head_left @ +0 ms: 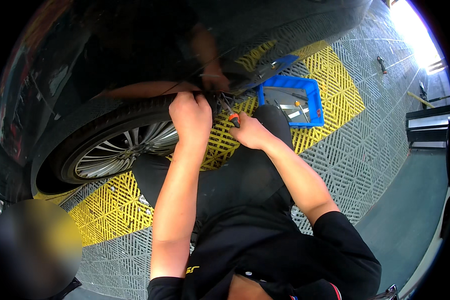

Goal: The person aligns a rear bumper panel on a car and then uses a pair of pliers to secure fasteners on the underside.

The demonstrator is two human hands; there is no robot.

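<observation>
My left hand [191, 116] is curled closed at the rear edge of the wheel arch, just above the tyre [60, 159]. Its fingertips are hidden against the dark car body [135, 45], so what they grip does not show. In my right hand [251, 132] is a screwdriver [234, 119] with an orange and black handle. Its metal shaft slants up and left to the lower edge of the body behind the wheel, where its tip is hard to make out. The silver multi-spoke wheel [130, 150] lies left of my hands.
A blue bin [317, 102] with several tools stands right of my knee. Yellow and grey grid tiles [342, 165] cover the floor. A dark hand tool [381, 65] lies farther off at the right. A black metal frame [427, 125] stands at the right edge.
</observation>
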